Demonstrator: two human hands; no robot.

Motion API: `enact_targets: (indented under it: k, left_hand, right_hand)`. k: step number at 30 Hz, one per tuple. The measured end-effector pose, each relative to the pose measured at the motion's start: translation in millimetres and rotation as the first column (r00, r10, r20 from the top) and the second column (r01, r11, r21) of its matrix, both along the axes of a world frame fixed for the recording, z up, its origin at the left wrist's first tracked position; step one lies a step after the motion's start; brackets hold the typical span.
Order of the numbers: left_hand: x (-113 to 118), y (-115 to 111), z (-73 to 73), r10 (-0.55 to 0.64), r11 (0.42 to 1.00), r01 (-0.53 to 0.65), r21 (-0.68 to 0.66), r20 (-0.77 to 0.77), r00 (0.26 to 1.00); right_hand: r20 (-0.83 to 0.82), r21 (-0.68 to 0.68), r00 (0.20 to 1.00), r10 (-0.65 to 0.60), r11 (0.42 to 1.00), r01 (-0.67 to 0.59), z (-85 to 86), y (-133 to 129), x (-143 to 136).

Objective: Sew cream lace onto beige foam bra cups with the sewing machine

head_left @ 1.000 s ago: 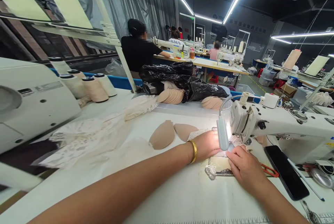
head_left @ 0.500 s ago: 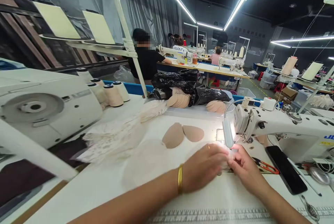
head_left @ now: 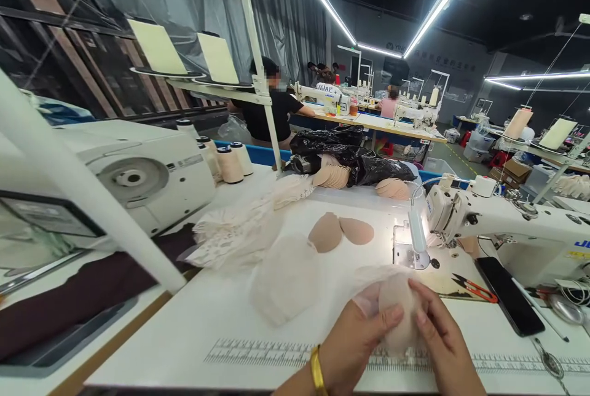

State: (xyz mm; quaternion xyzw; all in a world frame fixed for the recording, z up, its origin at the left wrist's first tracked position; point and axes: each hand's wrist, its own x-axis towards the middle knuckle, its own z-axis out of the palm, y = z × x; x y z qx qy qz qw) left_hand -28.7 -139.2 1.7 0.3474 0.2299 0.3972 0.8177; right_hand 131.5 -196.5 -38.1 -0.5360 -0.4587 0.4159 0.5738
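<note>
As pale fabric is clamped in the left hand, its other side is gripped by the right hand.
Beyond the left hand, two beige pieces are laid on the tabletop.

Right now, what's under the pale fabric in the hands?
Ruler markings on the white tabletop show past the lower edge of the pale fabric, between the left hand and right hand. Tabletop directly behind the fabric is covered; can't tell what's there.
</note>
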Motion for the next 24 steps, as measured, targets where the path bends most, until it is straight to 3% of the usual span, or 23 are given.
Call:
enact_targets:
  k: [3, 7, 15, 24]
  left_hand:
    - [-2, -7, -3.1, -0.11, 0.994, 0.109, 0.031, 0.029, 0.994]
    - [-4, -6, -2.2, -0.034, 0.999, 0.033, 0.04, 0.018, 0.999]
    - [9, 3, 5.8, 0.231, 0.97, -0.232, -0.076, -0.024, 0.973]
    - [17, 6, 5.1, 0.261, 0.958, -0.255, -0.134, 0.028, 0.965]
  right_hand:
    - [-0.237, -0.1, 0.971, 0.036, 0.993, -0.062, 15.3, 6, 8]
    - [-0.46, -0.066, 0.887, 0.043, 0.994, -0.082, 14.5, 5, 1]
    - [-0.457, -0.038, 0.885, -0.088, 0.996, 0.079, -3.4, 6, -13]
    - [-0.457, -0.042, 0.876, -0.151, 0.988, 0.148, -11.3, 9, -14]
